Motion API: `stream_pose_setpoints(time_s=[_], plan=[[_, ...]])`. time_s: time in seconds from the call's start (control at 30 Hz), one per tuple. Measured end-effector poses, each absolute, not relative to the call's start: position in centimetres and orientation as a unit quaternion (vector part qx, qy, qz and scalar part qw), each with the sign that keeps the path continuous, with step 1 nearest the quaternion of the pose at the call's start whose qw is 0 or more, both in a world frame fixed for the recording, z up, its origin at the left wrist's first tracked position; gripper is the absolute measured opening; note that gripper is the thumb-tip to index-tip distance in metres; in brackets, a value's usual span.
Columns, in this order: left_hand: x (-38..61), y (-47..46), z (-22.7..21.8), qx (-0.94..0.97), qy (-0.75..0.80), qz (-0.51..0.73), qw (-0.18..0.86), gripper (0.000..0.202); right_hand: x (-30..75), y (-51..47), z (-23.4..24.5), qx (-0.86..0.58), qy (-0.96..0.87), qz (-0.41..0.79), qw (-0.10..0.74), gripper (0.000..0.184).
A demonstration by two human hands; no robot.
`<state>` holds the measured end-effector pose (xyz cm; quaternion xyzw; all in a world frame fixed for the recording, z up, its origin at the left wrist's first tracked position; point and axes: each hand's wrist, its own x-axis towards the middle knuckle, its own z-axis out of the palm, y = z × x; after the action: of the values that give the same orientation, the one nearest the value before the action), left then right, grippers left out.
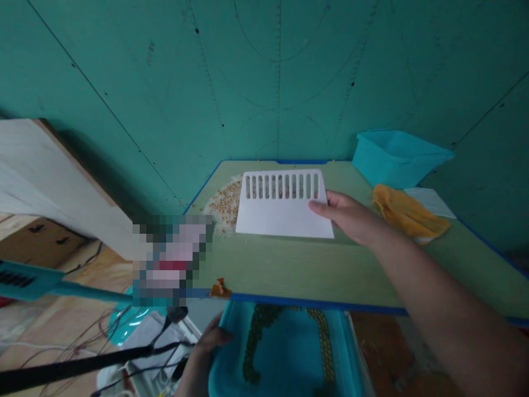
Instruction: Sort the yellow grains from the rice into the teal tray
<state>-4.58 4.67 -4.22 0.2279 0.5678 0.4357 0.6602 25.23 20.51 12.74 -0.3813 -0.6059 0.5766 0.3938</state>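
Note:
My right hand [336,211] is closed on one end of a white slotted scraper [281,216], holding it tilted up over the table [297,270]. Behind and to the left of the scraper lies a spread heap of grains [225,204], mixed pale and yellow-brown, partly seen through the slots. Below the table's front edge, my left hand [212,339] grips the left rim of a teal tray [285,358]. Inside the tray are a band of dark green grains [254,336] and a band of yellowish ones [324,342]; their kinds are too small to tell.
A teal bin [400,160] stands at the back right, near an orange cloth [409,212] and a white sheet [432,201]. A blurred-out flat object [177,256] lies at the table's left edge. Cables and a black bar [82,364] are at lower left.

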Motion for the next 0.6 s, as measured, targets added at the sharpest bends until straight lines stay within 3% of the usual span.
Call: stream_pose_setpoints(time_s=[0.2, 0.6], plan=[[-5.5, 4.8, -4.3, 0.218, 0.577, 0.429, 0.66, 0.026, 24.8, 21.5, 12.0, -0.396, -0.536, 0.542, 0.512, 0.021], [-6.2, 4.7, -5.8, 0.21, 0.57, 0.423, 0.673, 0.025, 25.3, 22.0, 12.3, -0.383, -0.515, 0.481, 0.597, 0.024]])
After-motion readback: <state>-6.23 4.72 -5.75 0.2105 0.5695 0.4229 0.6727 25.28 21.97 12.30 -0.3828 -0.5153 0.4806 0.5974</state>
